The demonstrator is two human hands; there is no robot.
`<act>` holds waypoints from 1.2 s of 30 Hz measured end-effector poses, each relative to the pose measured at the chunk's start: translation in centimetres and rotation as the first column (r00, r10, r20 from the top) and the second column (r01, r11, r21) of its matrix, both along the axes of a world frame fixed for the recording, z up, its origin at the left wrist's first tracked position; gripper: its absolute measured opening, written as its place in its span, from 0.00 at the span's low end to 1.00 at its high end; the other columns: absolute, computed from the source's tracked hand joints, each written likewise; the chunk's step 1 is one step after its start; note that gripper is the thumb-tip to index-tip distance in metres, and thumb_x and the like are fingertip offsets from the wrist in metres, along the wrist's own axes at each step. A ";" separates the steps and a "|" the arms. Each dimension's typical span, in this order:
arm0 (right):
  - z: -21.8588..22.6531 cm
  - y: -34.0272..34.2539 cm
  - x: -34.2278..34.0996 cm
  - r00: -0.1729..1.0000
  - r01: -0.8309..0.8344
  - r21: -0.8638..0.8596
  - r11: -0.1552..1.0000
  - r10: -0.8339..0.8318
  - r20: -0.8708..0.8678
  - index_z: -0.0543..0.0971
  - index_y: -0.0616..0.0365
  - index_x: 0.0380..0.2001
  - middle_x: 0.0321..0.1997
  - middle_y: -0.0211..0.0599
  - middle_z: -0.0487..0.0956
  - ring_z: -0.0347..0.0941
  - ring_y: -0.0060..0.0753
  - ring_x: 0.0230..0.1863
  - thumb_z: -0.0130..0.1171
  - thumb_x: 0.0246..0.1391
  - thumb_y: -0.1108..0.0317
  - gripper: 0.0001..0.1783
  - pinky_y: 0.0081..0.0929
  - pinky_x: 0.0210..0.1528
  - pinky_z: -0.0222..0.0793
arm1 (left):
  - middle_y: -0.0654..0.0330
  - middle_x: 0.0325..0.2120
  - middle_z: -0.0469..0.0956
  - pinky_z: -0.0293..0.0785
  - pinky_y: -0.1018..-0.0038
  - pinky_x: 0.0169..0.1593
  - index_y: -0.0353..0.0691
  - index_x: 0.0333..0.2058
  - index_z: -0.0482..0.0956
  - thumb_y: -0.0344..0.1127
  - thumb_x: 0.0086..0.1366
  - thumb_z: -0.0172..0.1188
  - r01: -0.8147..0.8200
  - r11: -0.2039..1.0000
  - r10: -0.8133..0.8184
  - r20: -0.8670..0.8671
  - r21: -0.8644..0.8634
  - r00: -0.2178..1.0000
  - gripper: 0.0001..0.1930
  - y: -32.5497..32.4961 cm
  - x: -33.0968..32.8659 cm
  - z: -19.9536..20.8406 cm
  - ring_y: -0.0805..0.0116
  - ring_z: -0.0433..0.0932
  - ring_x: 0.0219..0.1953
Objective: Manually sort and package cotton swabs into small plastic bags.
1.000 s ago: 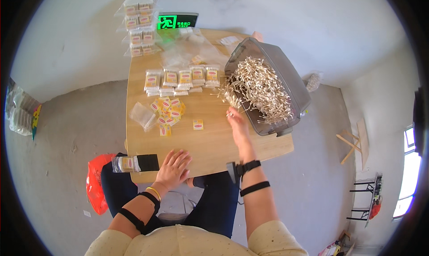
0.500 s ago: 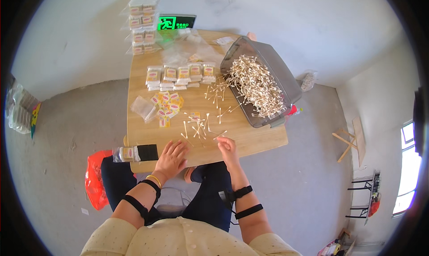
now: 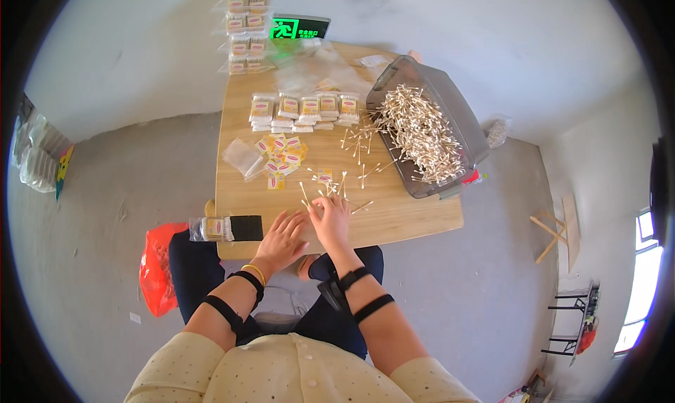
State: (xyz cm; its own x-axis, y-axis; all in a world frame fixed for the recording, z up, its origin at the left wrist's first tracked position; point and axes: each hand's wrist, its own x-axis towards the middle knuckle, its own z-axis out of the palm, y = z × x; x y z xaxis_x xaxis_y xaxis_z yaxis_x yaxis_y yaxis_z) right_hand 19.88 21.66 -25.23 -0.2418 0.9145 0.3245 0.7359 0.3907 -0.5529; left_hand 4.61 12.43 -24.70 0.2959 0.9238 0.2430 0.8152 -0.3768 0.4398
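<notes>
My left hand [image 3: 283, 241] lies flat at the table's near edge, fingers stretched out and nothing seen in it. Just right of it, my right hand [image 3: 331, 224] is closed in a pinch on cotton swabs among a small scatter; how many its fingers hold is hidden. One loose cotton swab [image 3: 363, 208] lies to the right of that hand. Past the fingertips is a small yellow printed card [image 3: 323, 174] with swabs across it. A pile of similar cards [image 3: 283, 153] and some clear plastic bags [image 3: 243, 157] sit farther left.
A grey bin [image 3: 460, 108] tipped toward me spills a heap of cotton swabs [image 3: 422, 136] onto the wooden table [image 3: 415, 217]. Filled packs [image 3: 309, 109] stand in a row behind. A swab pack [image 3: 213, 228] rests beside a black pad [image 3: 247, 228] at the left edge.
My right hand has moved left, toward my left hand, and its fingers are now down among the scattered swabs. My left hand stays flat in place. The whole view has shifted slightly.
</notes>
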 end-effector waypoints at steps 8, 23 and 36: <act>-0.6 1.4 -0.5 0.982 0.029 0.011 1.000 -0.030 0.186 0.81 0.48 0.29 0.40 0.35 0.77 0.72 0.47 0.48 0.70 0.48 0.66 0.06 0.48 0.51 0.66 | 0.53 0.63 0.69 0.54 0.55 0.75 0.36 0.63 0.67 0.42 0.62 0.64 0.014 0.999 -0.013 -0.018 0.052 1.000 0.33 0.1 0.1 -0.3 0.56 0.63 0.70; 0.3 -1.2 4.6 0.980 0.178 0.047 0.983 -0.182 0.085 0.79 0.49 0.33 0.36 0.34 0.75 0.71 0.45 0.43 0.71 0.49 0.67 0.10 0.43 0.47 0.67 | 0.53 0.71 0.61 0.52 0.54 0.76 0.39 0.67 0.64 0.42 0.62 0.62 0.023 1.000 -0.021 -0.084 0.012 0.996 0.35 0.1 0.2 0.6 0.56 0.57 0.74; -0.6 2.3 1.8 0.952 0.273 -0.047 0.961 -0.263 0.156 0.82 0.50 0.30 0.38 0.33 0.79 0.74 0.44 0.45 0.70 0.51 0.61 0.08 0.44 0.49 0.69 | 0.58 0.71 0.62 0.49 0.54 0.76 0.43 0.69 0.65 0.43 0.66 0.58 0.005 1.000 -0.007 -0.106 -0.024 0.994 0.33 0.2 0.3 -0.2 0.60 0.56 0.74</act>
State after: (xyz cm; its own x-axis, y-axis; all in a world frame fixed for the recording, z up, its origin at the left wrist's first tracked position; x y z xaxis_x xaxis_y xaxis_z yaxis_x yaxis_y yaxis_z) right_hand 21.66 23.91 -25.87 -0.0251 0.9705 0.2398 0.8833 0.1339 -0.4493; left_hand 4.90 12.66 -24.91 0.3240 0.9272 0.1879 0.8555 -0.3720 0.3603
